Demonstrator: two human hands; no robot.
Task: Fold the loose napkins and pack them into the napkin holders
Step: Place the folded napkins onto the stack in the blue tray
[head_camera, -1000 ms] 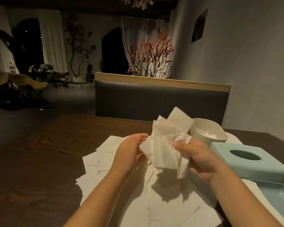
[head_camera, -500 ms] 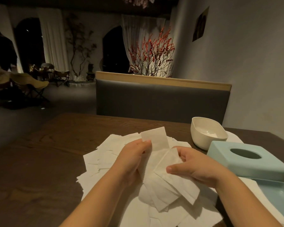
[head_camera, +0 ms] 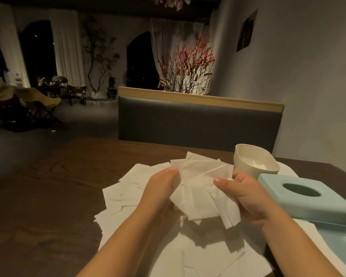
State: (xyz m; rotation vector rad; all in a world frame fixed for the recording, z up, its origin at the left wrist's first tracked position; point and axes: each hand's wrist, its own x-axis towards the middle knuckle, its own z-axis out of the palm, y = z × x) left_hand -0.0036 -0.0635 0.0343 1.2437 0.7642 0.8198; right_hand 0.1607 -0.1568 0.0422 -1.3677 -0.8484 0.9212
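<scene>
Near edge of the table (head_camera: 48, 196): loose napkins (head_camera: 128, 192) spread in a messy overlapping pile, white, thin, mostly flat squares, some corners lifted. Pile runs from the near edge up toward the table's middle.

Above the pile, both hands hold a bunch of napkins (head_camera: 202, 188) clear of the rest. Bunch is crumpled and uneven, several sheets overlapped, edges misaligned, lower corners hanging down, shadow cast on the pile below. Left hand (head_camera: 160, 188) grips the bunch's left side, fingers curled behind the paper. Right hand (head_camera: 246, 194) pinches the right side, thumb on top of the sheets, fingers under.

Right side of the table: light blue tray (head_camera: 340, 242) at the near right corner, a light blue holder lid (head_camera: 308, 196) with an oval slot just beyond it, touching or overlapping its rim, can't tell which. Farther back, a cream holder (head_camera: 256, 160) stands open, something white inside, probably napkins but too dim to confirm. It sits just beyond the right hand.

Past the far edge: grey padded bench back (head_camera: 198, 120) with a wood top rail, then red-berry branches (head_camera: 188, 64).
</scene>
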